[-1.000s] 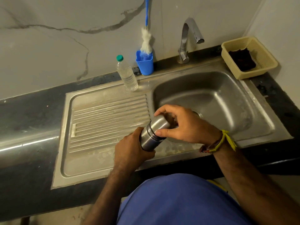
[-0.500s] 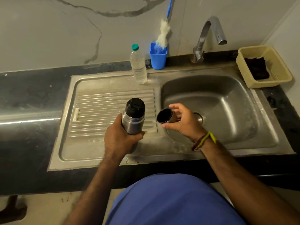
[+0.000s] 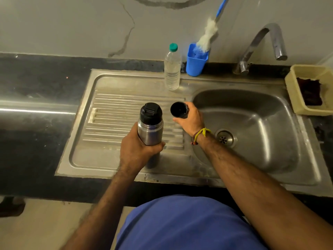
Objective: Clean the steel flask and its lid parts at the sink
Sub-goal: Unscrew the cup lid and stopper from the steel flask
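The hands are apart, left hand [image 3: 138, 150] gripping the flask [image 3: 150, 127], right hand [image 3: 189, 120] holding the removed cap [image 3: 178, 109]; the black stopper [image 3: 151, 112] likely needs unscrewing next.

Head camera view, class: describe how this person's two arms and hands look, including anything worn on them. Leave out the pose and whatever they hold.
Both forearms are bare, with no sleeves reaching them and no gloves on either hand. The left hand shows no ring, watch or band. The right hand has a yellow thread knotted around the wrist, loose ends sticking out, beside a darker reddish-brown cord. Both forearms show dark hair.
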